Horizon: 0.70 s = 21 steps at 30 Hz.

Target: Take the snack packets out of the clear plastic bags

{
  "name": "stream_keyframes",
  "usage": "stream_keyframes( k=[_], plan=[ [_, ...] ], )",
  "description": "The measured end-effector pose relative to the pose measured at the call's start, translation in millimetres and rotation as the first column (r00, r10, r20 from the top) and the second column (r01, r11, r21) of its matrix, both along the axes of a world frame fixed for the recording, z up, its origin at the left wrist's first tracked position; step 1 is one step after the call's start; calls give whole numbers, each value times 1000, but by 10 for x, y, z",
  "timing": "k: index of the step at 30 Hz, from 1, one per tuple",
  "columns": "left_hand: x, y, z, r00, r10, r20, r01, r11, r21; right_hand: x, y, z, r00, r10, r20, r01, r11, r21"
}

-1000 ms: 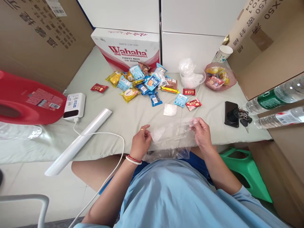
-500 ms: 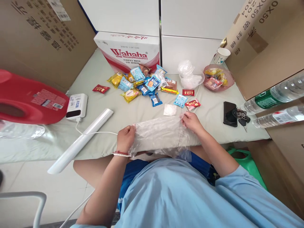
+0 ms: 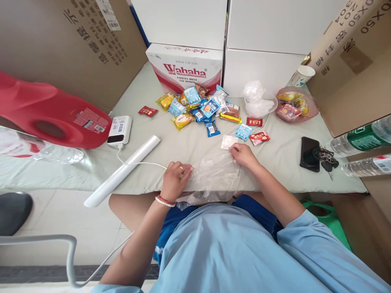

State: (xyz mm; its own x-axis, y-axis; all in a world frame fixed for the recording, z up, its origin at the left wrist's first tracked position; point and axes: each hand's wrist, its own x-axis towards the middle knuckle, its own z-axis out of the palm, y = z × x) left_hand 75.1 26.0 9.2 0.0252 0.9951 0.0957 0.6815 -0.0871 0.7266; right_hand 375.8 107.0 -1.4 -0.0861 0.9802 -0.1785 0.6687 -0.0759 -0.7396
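Left hand [image 3: 174, 179] pinching the near-left edge of a thin, see-through crinkly plastic bag [image 3: 214, 177], fingers closed on it. Bag lying flat on the pale green cloth table [image 3: 284, 171], hanging a little over the near edge. Right hand [image 3: 242, 154] pinching the far-right corner. Probably very light, soft and floppy, a bit slippery, easy to tear; best held by the edges. Just past the right grip, a small clear square packet [image 3: 228, 141].

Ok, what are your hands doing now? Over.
Left hand and right hand both gripping clear crinkly plastic bag, flat on table edge. Small white sachet just beyond.
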Motion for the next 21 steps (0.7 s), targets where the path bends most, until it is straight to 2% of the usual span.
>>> stream_keyframes(
  k=[1, 2, 4, 6, 9, 11, 12, 14, 15, 16, 17, 19, 20, 21],
  plan=[
    [7, 78, -8, 978, 144, 152, -130, 987, -98, 23, -6, -11, 1000, -8, -4, 8, 1000, -1],
    [11, 169, -18, 914, 304, 270, -251, 944, -213, 41, -14, -19, 1000, -15, -7, 15, 1000, -4],
    [12, 370, -36, 755, 537, 375, -387, 828, -405, 59, -33, -26, 1000, -24, -3, 24, 1000, -19],
    [7, 554, -40, 695, 604, 390, -413, 780, -470, 55, -50, -25, 1000, -22, 10, 22, 999, -39],
    [3, 699, -2, 643, 610, 464, -374, 778, -504, 37, -66, -22, 1000, -12, 28, 14, 998, -56],
    [18, 673, 42, 614, 617, 493, -418, 784, -460, 32, -68, -22, 999, -10, 30, 12, 998, -55],
    [34, 623, 66, 639, 613, 465, -477, 790, -386, 32, -66, -24, 999, -12, 30, 13, 998, -53],
    [91, 473, 110, 769, 571, 287, -565, 817, -114, 36, -59, -29, 1000, -15, 25, 17, 998, -53],
    [133, 385, 126, 844, 516, 146, -526, 850, 38, 38, -54, -33, 1000, -16, 21, 17, 998, -55],
    [181, 299, 136, 904, 428, -5, -422, 893, 153, 40, -49, -38, 1000, -14, 17, 15, 998, -59],
    [234, 222, 140, 940, 307, -150, -273, 938, 212, 41, -44, -45, 1000, -12, 12, 12, 998, -63],
    [334, 122, 128, 924, 26, -383, 47, 982, 180, 42, -37, -61, 1000, -6, -3, 6, 997, -75],
    [372, 108, 114, 882, -92, -462, 165, 979, 119, 43, -37, -71, 1000, -4, -15, 3, 996, -84],
    [399, 118, 99, 838, -170, -518, 230, 972, 54, 45, -40, -80, 999, -6, -33, 3, 996, -94]
  ],
)
